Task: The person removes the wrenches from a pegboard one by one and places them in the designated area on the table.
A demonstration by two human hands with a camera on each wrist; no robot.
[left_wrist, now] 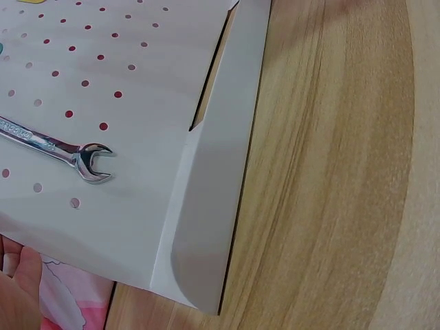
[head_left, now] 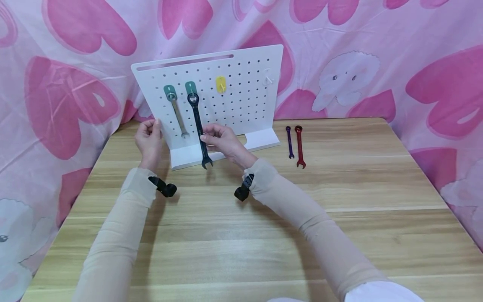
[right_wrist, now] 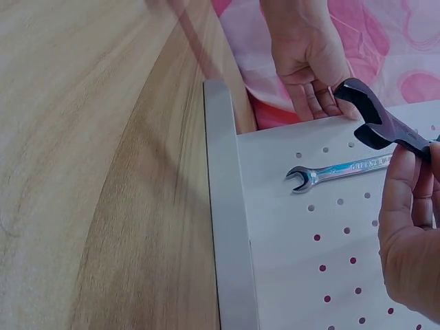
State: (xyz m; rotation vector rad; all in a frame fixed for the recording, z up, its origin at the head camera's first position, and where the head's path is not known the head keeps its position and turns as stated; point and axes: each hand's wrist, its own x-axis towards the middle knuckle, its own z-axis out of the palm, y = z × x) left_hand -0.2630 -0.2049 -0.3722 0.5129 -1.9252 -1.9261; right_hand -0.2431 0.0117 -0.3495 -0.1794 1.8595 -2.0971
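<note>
A white pegboard (head_left: 262, 139) stands tilted back on the table. My left hand (head_left: 149, 140) grips its left edge, fingers curled at the border. In my right hand (head_left: 225, 142), thumb and fingers pinch the shaft of a black combination wrench (head_left: 198, 119). The wrench's ring end is up at the second green hook (head_left: 191, 87), and its open end points down, standing out from the board in the right wrist view. Beside it a silver combination wrench (head_left: 177, 113) hangs by its ring from the first green hook (head_left: 170, 89); its open jaw shows in the left wrist view.
Farther right on the board are a yellow hook (head_left: 220, 84) and a clear hook (head_left: 268, 78). A small purple wrench (head_left: 289, 142) and a red wrench (head_left: 299, 147) lie on the wooden table (head_left: 234, 243) right of the board. Pink patterned cloth (head_left: 351, 37) hangs behind.
</note>
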